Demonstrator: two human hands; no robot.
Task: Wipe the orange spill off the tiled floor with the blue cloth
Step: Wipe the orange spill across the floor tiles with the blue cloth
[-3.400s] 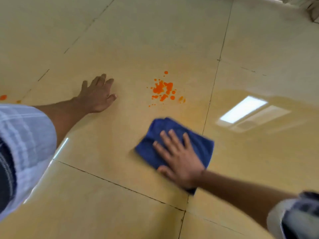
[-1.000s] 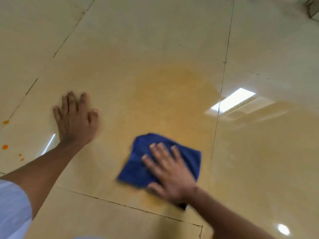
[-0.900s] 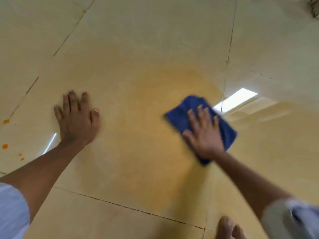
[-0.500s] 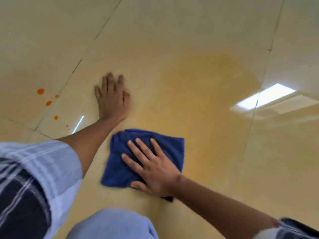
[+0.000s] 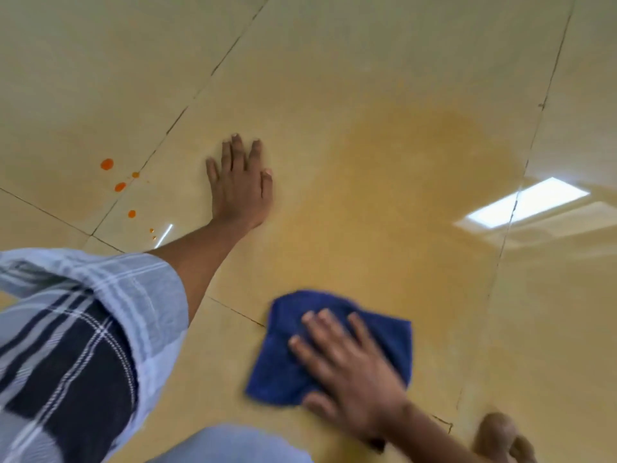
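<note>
The blue cloth [image 5: 283, 369] lies flat on the beige tiled floor [image 5: 367, 45] near the bottom centre. My right hand [image 5: 347, 372] presses down on it with spread, straight fingers; it looks blurred. My left hand [image 5: 240, 185] rests flat on the tile further up, fingers straight. A wide faint orange smear [image 5: 400, 182] covers the tile between and to the right of the hands. Several small bright orange drops [image 5: 119, 187] sit left of my left hand, around a tile joint.
Dark grout lines cross the floor. A ceiling light's reflection [image 5: 524, 202] shines on the glossy tile at right. My bare foot [image 5: 500, 436] shows at the bottom right, and my checked sleeve [image 5: 76, 335] fills the lower left.
The main orange splatter has been wiped into a faint smear. My right hand has slid the cloth back and forth, and in the last half second to the right, toward me. The view has shifted.
</note>
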